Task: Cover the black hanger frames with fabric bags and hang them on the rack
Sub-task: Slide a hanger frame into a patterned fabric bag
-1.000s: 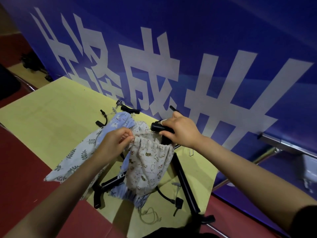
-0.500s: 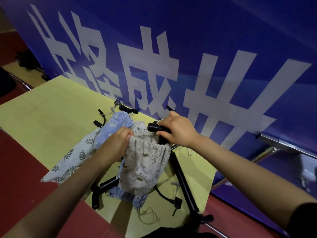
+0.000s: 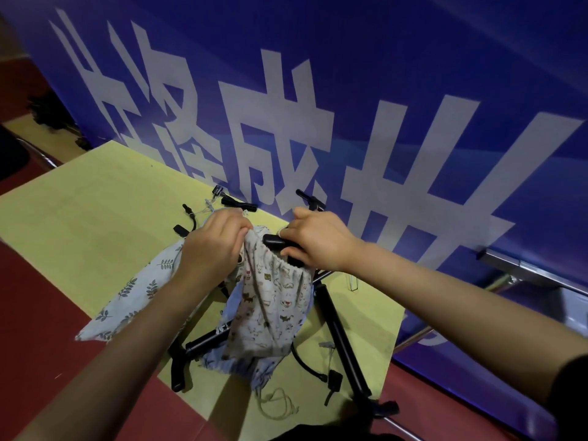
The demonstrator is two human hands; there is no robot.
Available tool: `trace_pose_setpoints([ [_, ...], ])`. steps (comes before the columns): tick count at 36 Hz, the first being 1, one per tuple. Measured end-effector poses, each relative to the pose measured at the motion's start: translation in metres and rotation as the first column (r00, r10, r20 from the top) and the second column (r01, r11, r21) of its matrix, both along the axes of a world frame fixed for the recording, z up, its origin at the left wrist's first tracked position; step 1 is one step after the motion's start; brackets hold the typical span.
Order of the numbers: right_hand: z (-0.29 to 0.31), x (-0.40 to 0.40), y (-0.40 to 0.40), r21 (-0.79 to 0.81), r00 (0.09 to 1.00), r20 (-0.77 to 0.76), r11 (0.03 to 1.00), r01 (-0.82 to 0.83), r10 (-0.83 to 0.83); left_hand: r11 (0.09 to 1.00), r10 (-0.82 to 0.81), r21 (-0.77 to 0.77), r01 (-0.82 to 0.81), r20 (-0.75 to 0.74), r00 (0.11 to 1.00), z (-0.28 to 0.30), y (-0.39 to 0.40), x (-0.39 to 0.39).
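Against the frame half a second before: left hand [image 3: 211,246] had shifted up and toward the right hand [image 3: 318,241], so the two stood closer together at the bag mouth. The cream printed bag [image 3: 273,300] hung a little higher. View also swung slightly; table and banner sat differently in frame.

Left hand: fingers curled, pinching the gathered rim of the cream printed bag on its left side. Right hand: fingers and thumb wrapped round the black hanger frame [image 3: 278,241] at its upper end, which stuck out just above the bag's drawstring opening. Frame's lower part ran down inside the bag; could not tell how far.

Counts. Fabric bags: two seen. The cream one was held up over the table; a blue leaf-print bag [image 3: 136,291] lay flat beneath the left forearm, on the yellow table [image 3: 82,218]. A blue-striped hem showed under the cream bag; could not tell which piece it belonged to. Black rods [image 3: 339,332]: at least two long ones crossed on the table below the bag, touching it. Small black clips and cords [image 3: 238,203]: several at the far table edge, exact number unclear. One loose drawstring [image 3: 276,405] trailed off the near edge. One blue banner [image 3: 350,90] with white characters stood behind the table.
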State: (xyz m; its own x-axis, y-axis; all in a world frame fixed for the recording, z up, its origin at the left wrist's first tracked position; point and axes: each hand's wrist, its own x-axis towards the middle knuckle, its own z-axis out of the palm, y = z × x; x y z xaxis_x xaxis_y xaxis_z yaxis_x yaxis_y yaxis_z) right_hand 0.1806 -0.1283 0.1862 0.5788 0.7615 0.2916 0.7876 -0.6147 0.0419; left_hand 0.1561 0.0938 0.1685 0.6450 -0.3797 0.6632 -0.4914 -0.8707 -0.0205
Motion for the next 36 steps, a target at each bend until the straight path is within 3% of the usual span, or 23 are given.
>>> trace_pose_setpoints([
  [4,0.003,0.003,0.002,-0.016,1.000,0.001,1.000,-0.017,0.017,0.998,0.060,-0.030,-0.061,-0.042,0.997,-0.003,0.002,0.001],
  [10,0.001,0.005,0.009,-0.014,0.999,-0.050,1.000,0.003,-0.004,0.942,0.171,-0.248,-0.226,-0.224,0.959,-0.013,0.001,0.002],
  [15,-0.001,0.005,0.012,-0.006,0.999,-0.050,1.000,-0.003,0.003,0.785,0.213,-0.489,-0.380,-0.363,0.907,-0.020,-0.006,-0.002],
  [20,-0.007,0.009,0.009,0.011,0.995,-0.071,0.998,0.066,-0.066,0.639,0.209,-0.625,-0.449,-0.420,0.883,-0.030,-0.013,-0.002],
  [26,-0.009,0.012,0.004,0.034,0.966,-0.168,0.978,0.204,-0.196,0.563,0.144,-0.702,-0.436,-0.436,0.888,-0.049,-0.012,-0.005],
  [30,-0.012,0.010,0.004,0.130,0.926,-0.286,0.948,0.290,-0.244,0.612,-0.012,-0.731,-0.303,-0.391,0.920,-0.037,-0.016,-0.010],
  [33,-0.013,0.006,0.011,0.320,0.906,-0.390,0.898,0.303,-0.166,0.661,-0.109,-0.718,-0.218,-0.380,0.918,-0.032,-0.023,-0.014],
  [36,-0.018,0.001,0.023,0.415,0.897,-0.437,0.872,0.259,-0.058,0.618,-0.172,-0.757,-0.211,-0.392,0.904,-0.034,-0.027,-0.015],
])
